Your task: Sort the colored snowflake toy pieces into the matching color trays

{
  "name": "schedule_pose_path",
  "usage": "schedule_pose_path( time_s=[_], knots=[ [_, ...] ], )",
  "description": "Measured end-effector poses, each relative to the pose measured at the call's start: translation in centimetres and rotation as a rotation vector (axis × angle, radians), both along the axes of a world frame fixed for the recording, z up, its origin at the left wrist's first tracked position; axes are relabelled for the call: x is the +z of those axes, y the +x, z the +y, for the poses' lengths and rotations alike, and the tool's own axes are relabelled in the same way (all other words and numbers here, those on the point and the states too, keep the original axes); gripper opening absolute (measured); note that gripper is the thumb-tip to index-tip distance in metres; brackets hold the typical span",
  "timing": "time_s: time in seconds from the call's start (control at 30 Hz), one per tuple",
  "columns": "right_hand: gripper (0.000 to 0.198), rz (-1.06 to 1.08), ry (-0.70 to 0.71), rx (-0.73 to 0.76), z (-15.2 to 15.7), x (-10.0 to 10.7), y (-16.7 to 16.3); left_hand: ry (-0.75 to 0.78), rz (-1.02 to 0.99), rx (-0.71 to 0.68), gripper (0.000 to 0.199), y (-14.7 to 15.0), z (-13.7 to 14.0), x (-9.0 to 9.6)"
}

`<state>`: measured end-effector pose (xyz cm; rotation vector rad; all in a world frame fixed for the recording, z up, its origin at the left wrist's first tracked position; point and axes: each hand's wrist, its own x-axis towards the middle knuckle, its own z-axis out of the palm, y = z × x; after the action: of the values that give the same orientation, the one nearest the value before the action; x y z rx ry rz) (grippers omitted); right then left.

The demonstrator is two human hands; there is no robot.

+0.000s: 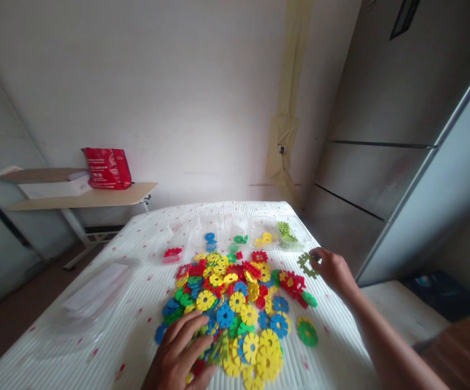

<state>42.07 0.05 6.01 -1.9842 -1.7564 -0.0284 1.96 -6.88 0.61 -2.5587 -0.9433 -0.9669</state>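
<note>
A loose heap of plastic interlocking pieces lies in front of me, with yellow flower discs (249,314), blue discs (225,315), green discs (308,332) and red square pieces (259,257). My left hand (181,352) rests at the heap's near left side with its fingers apart. Beside its fingertips is an olive-green piece (220,346); whether they touch it I cannot tell. Off the heap's right side, my right hand (332,269) pinches an olive-green square interlocking piece (307,265) between thumb and fingers, above the tablecloth.
Clear plastic boxes across the back hold blue discs (210,237), green pieces (240,239), yellow pieces (265,238), olive-green squares (285,232) and red pieces (172,253). White cards in clear plastic (96,290) lie left. A side table (137,196) bears a red bag (107,169); a refrigerator (365,162) stands right.
</note>
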Motion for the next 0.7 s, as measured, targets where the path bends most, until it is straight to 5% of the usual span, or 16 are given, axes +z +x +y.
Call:
schedule_pose_path(
  time_s=[0.17, 0.53, 0.7],
  knots=[
    [0.027, -0.134, -0.176, -0.148, 0.9, -1.0, 2.2, 0.005, -0.014, -0.008, 0.025, -0.1, 0.3, -0.2],
    [0.034, -0.121, -0.204, -0.155, -0.5, -1.2, 2.9, 0.088, 0.02, -0.024, 0.026, -0.1, 0.5, -0.1],
    [0.054, -0.157, -0.245, -0.083, -1.8, -1.9, 2.7, 0.096, 0.002, -0.037, 0.024, -0.1, 0.6, -0.1]
  ],
)
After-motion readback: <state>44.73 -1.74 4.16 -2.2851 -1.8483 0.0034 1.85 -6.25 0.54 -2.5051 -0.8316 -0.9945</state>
